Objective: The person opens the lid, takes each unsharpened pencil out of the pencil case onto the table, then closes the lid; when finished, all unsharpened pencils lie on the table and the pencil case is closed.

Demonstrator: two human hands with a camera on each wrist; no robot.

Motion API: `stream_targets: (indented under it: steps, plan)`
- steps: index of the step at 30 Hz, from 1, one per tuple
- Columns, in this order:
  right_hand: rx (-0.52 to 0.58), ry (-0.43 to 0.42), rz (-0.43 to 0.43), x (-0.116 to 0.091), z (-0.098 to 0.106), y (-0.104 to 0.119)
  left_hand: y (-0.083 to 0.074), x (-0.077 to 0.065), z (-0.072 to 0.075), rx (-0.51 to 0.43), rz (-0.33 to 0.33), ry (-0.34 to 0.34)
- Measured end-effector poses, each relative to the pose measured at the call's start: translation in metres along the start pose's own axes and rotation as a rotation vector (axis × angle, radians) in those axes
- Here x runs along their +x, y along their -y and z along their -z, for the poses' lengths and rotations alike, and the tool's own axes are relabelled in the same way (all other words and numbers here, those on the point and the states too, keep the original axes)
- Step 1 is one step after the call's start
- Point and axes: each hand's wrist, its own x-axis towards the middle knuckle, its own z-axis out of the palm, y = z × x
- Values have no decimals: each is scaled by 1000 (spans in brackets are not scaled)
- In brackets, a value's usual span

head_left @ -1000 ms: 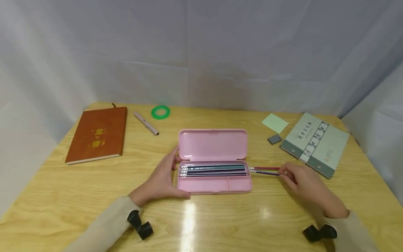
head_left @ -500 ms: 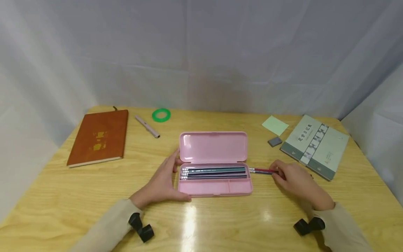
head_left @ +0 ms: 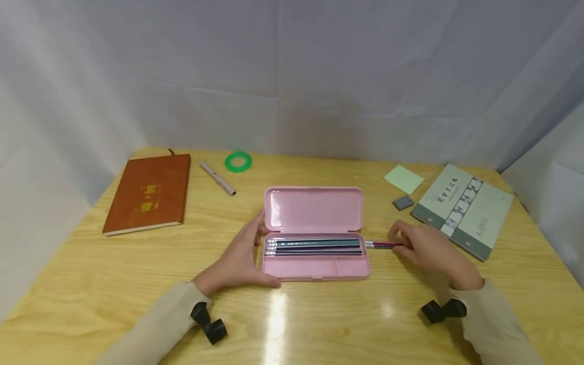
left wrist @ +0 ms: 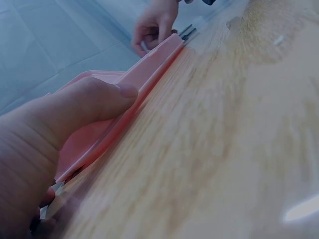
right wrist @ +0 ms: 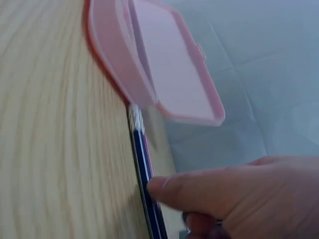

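A pink pencil case (head_left: 298, 268) lies with its lid raised, several dark pencils (head_left: 319, 248) in its long back compartment. My left hand (head_left: 237, 258) holds the case by its left end; in the left wrist view its thumb (left wrist: 94, 102) lies on the front wall, the fingers mostly hidden behind. Right of the case, a small bunch of pencils (right wrist: 144, 164), dark blue and red, lies on the table, eraser ends at the case wall. My right hand (head_left: 429, 251) pinches them along the shafts, its fingers covering their far ends.
A brown notebook (head_left: 148, 195), a pen (head_left: 217, 178) and a green tape ring (head_left: 238, 162) lie back left. To the back right are a pale green paper (head_left: 404, 179), a grey eraser (head_left: 403, 203) and a grey-green notebook (head_left: 463, 210). A white curtain (head_left: 319, 76) hangs behind.
My right hand has slid left along the loose pencils, closer to the case, and the pencils now lie closer together. My left hand stays on the case.
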Motion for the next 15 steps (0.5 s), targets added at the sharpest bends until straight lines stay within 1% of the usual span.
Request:
stream_targets:
  steps: [2, 5, 7, 9, 13, 15]
  plan:
    - [30, -60, 44, 9, -4, 8, 0, -1, 1, 4, 11, 1]
    - [56, -165, 145, 26, -13, 25, 0, -1, 3, 10, 13, -1]
    - [64, -195, 190, 37, -19, 37, 0, -1, 4, 11, 7, -1]
    - [63, -173, 215, 46, -23, 49, 0, 0, 4, 8, -1, -6]
    - [64, -66, 227, 58, -28, 67, 1, 0, 1, 5, -9, -10]
    - [53, -38, 232, 62, -31, 73, 2, 0, -1, 5, -13, -12]
